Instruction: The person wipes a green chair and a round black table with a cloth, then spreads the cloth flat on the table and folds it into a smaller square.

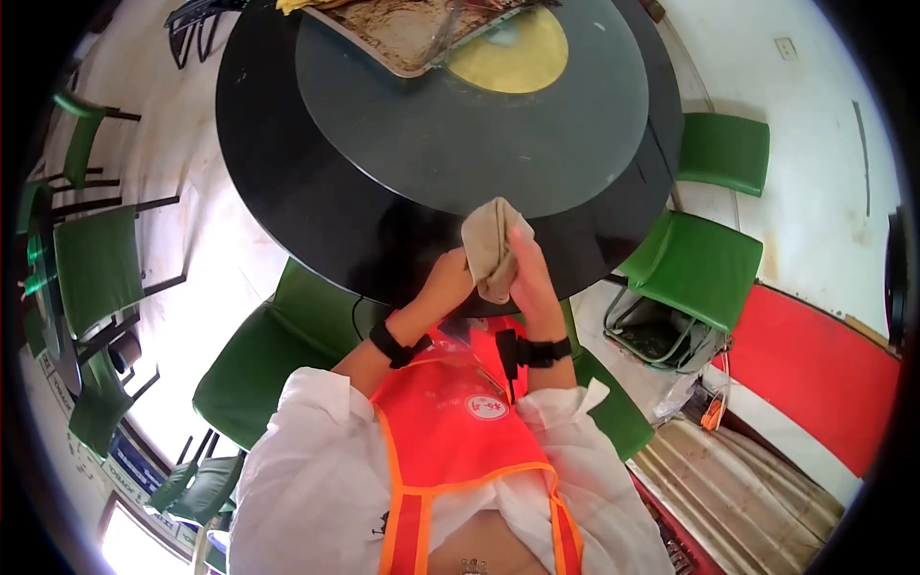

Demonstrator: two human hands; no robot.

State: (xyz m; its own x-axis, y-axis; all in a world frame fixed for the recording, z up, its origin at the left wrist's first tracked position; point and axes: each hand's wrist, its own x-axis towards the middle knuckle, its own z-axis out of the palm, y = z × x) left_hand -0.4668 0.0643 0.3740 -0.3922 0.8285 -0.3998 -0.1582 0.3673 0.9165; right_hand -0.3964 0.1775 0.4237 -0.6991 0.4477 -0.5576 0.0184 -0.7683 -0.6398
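Observation:
A folded beige cloth [491, 251] is held up in front of me, over the near edge of the round black table [422, 230]. My right hand [533, 278] is closed on its right side, with the thumb pressed against the fabric. On the other side, my left hand [450, 280] grips the cloth's left edge; its fingers are mostly hidden behind the fabric. Beyond both hands lies the grey glass turntable [537, 153] on the table.
At the far side, a stained metal tray [402, 48] sits beside a yellow round patch [517, 59] on the turntable. Green chairs stand around the table, including one at right [704, 264] and one at my left [259, 364]. An orange item [712, 414] lies on the floor.

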